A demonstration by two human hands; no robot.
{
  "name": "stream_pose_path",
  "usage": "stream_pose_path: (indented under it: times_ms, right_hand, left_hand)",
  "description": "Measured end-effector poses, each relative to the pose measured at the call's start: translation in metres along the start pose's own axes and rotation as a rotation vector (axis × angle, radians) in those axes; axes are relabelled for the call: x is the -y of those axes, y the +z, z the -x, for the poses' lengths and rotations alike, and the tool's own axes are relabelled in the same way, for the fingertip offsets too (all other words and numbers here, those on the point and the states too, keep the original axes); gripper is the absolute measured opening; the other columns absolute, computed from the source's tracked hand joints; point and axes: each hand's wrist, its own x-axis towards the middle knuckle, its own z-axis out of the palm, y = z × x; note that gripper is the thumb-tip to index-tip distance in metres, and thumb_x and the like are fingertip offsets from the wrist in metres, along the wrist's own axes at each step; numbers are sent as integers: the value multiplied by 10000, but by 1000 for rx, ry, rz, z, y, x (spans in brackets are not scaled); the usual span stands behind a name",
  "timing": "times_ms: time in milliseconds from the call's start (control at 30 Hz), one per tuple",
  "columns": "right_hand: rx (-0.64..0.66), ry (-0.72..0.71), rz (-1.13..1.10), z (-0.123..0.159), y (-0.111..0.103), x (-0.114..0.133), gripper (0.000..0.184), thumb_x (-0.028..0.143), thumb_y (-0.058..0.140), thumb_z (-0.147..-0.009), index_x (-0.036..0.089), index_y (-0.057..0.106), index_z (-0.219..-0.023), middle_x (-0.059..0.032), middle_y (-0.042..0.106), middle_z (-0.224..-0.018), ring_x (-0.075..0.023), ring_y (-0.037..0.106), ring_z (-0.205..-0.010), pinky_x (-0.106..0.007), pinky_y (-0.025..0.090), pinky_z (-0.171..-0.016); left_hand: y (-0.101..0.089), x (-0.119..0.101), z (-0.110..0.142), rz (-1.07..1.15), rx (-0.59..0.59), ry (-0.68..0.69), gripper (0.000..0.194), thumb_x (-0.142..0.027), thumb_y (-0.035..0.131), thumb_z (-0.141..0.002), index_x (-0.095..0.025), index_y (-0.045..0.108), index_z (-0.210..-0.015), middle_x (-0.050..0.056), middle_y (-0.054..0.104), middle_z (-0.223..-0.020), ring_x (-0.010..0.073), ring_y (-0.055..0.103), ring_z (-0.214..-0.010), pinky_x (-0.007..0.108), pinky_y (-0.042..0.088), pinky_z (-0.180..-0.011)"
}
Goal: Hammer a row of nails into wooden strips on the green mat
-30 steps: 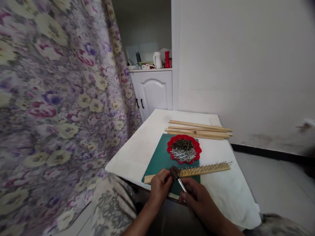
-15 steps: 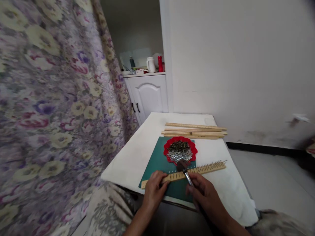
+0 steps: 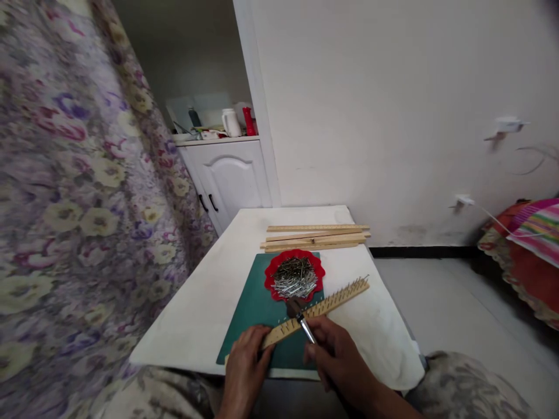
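A wooden strip [image 3: 274, 336] set with rows of upright nails lies slantwise across a green mat [image 3: 244, 317]. My left hand [image 3: 247, 358] is closed around the strip near its left end, thumb on the near side and fingers over the far side. A hammer [image 3: 307, 330] with a dark head and a shiny metal shaft is held in my right hand [image 3: 338, 355]; its head is over the strip's middle, and I cannot tell whether it touches any nails. Just beyond sits a red scalloped dish [image 3: 322, 273] heaped with loose nails [image 3: 296, 282], some dark, some silvery.
Several bare wooden strips [image 3: 317, 237] lie along the far side of the white-covered table [image 3: 196, 308]. A floral curtain [image 3: 87, 233] hangs at the left. Behind are a white cabinet [image 3: 238, 180] and a wall; a colourful cloth [image 3: 539, 227] shows at the right.
The camera view has turned to the right. My left hand has gone from fingers pinched near the hammer head to a grip near the strip's left end. The strip lies at a steeper slant.
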Motion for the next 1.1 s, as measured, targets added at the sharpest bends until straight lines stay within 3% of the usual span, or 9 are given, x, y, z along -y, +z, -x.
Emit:
stream_pose_path:
  times_ms: [267, 533, 733, 900, 1100]
  right_hand:
    - [-63, -15, -3, -1, -12, 10, 205, 301, 568, -847, 200, 541, -1023, 50, 587, -694, -6, 358, -315, -137, 279, -313]
    - [-170, -55, -19, -2, -32, 20, 295, 367, 602, -836, 191, 539, -1065, 30, 601, -698, -15, 387, -324, -147, 258, -324]
    - [-174, -45, -15, -2, -30, 23, 316, 388, 612, -822, 191, 536, -1057, 28, 598, -701, -21, 387, -323, -152, 269, -324]
    - [-179, -25, -18, -3, -29, 20, 335, 427, 618, -810, 199, 531, -1040, 24, 605, -695, -28, 383, -312, -161, 278, -312]
    - [-218, -18, -53, -3, -31, 22, 342, 423, 635, -795, 200, 549, -1040, 19, 616, -686, -38, 376, -308, -178, 278, -311]
  left_hand:
    - [-4, -27, -5, -8, 71, -72, 197, -204, 536, -800, -217, 623, -976, 71, 639, -987, 244, 577, -916, 379, 443, -798]
    - [-17, -22, -7, 60, 20, -45, 219, -313, 542, -832, -219, 614, -1015, 80, 636, -1002, 243, 578, -939, 370, 456, -820]
    - [-26, -31, -55, 27, 16, 47, 183, -249, 459, -884, -212, 617, -968, 67, 630, -960, 215, 563, -935, 334, 442, -829]
    - [-3, -43, -103, -153, 107, 24, 125, -182, 545, -823, -194, 640, -904, 66, 622, -940, 217, 549, -929, 321, 405, -826]
    - [14, -47, -121, -138, 173, 30, 121, -217, 564, -818, -206, 663, -886, 52, 632, -926, 197, 572, -898, 273, 404, -753]
